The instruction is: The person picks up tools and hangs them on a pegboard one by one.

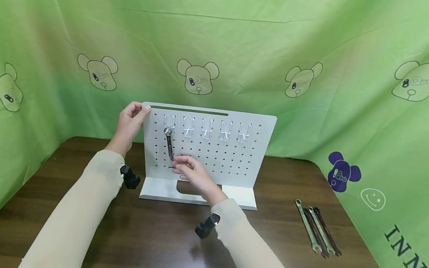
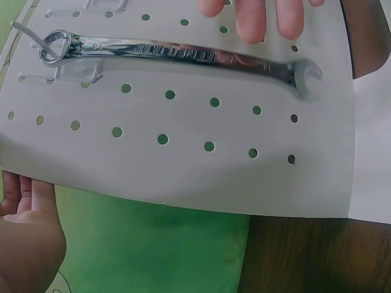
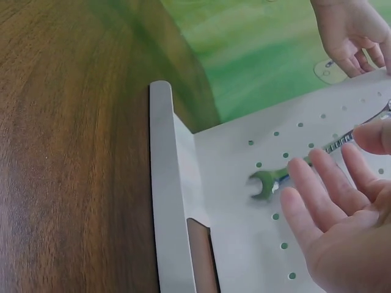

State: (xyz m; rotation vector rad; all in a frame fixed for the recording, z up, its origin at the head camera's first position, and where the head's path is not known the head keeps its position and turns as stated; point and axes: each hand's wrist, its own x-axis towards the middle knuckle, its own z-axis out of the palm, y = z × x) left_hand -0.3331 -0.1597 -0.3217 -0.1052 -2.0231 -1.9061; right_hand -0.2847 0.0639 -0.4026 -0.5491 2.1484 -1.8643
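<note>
A white pegboard (image 1: pixel 204 151) stands upright on its base. At its upper left corner my left hand (image 1: pixel 128 124) grips the edge, thumb in front and fingers behind. A shiny combination wrench (image 2: pixel 177 54) hangs by its ring end from the leftmost hook (image 2: pixel 33 38); the open end points down and looks blurred. My right hand (image 1: pixel 194 174) is beside the wrench's lower part, fingers spread and loosely bent. In the left wrist view a gap shows between those fingertips (image 2: pixel 250 27) and the wrench.
More wire hooks (image 1: pixel 207 128) run in a row along the board's upper part. Several combination wrenches (image 1: pixel 316 230) lie side by side on the brown wooden table (image 1: pixel 166 246) at the right. A green printed cloth (image 1: pixel 252 43) hangs behind and around the table.
</note>
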